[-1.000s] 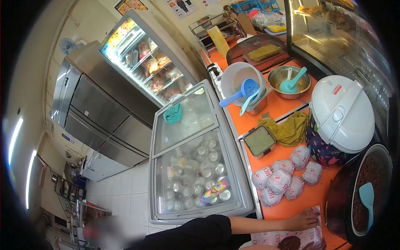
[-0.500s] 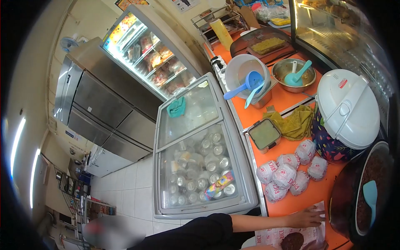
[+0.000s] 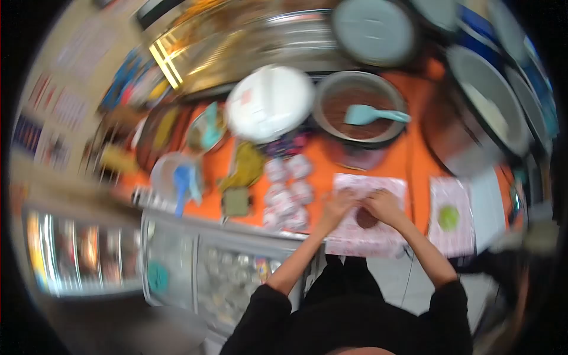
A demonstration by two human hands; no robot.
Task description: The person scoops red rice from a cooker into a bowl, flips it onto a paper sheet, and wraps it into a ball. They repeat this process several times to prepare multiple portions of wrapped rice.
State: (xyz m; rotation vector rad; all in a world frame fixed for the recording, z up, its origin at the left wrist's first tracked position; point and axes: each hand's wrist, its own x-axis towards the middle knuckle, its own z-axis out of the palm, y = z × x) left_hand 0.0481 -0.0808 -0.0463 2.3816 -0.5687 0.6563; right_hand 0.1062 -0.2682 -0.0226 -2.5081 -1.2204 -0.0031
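Note:
Both my hands are over a printed paper wrapper (image 3: pixel 387 239) laid on the orange counter. My left hand (image 3: pixel 338 208) lies at its left part with fingers stretched inward. From the right, my right hand (image 3: pixel 383 206) reaches in, its fingers spread and slightly bent, close to the left fingertips. Just below the fingertips sits a dark brown mound of food (image 3: pixel 367 218), partly covered by the right hand. Motion blur softens the fingers. Behind the wrapper stands a pot (image 3: pixel 322 97) of brown food with a light-blue paddle (image 3: pixel 373 114) across it.
Several wrapped bundles (image 3: pixel 284 201) are piled at the left. Beyond them are a white-lidded container (image 3: pixel 269 103), a square box (image 3: pixel 236 202) and a tub with a blue ladle (image 3: pixel 182 180). At the right lie another wrapper with a green disc (image 3: pixel 448 218) and a large pot (image 3: pixel 452 139).
The view has swung right and now faces the counter. The hand on the wrapper and a second hand now come together near the brown mound; the drinks freezer has shifted to the lower left.

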